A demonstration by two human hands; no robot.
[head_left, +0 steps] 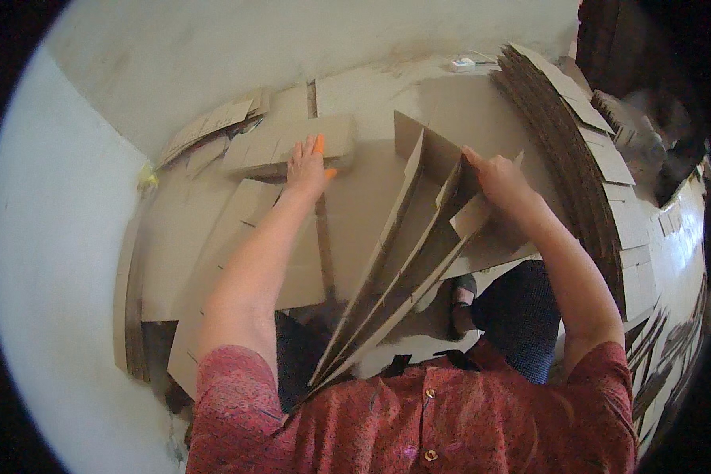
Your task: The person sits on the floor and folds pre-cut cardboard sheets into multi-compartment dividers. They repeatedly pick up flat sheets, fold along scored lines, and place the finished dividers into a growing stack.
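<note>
Holding a half-folded cardboard box blank (419, 229) by its upper edge, the right hand (499, 180) is closed around one of the raised flaps, with the fingers curled over the cardboard. The blank stands tilted in front of the person, its long panels running from the lap up toward the middle of the floor, and several flaps stick up like thin walls.

The left hand (308, 164) is stretched out far forward, open and flat, with the fingers spread. It rests on a small stack of flat cardboard pieces (280, 146) that lies on the floor to the left of the blank. The fingertips have orange colour on them.

Under and around both things, more flat cardboard sheets (213, 237) cover the floor. At the right side, a tall curved pile of flat cardboard blanks (584, 158) rises just beside the right hand. Behind it all is a pale wall (213, 63), and a small white object (462, 64) lies near its base. The person wears a red patterned shirt (419, 419).
</note>
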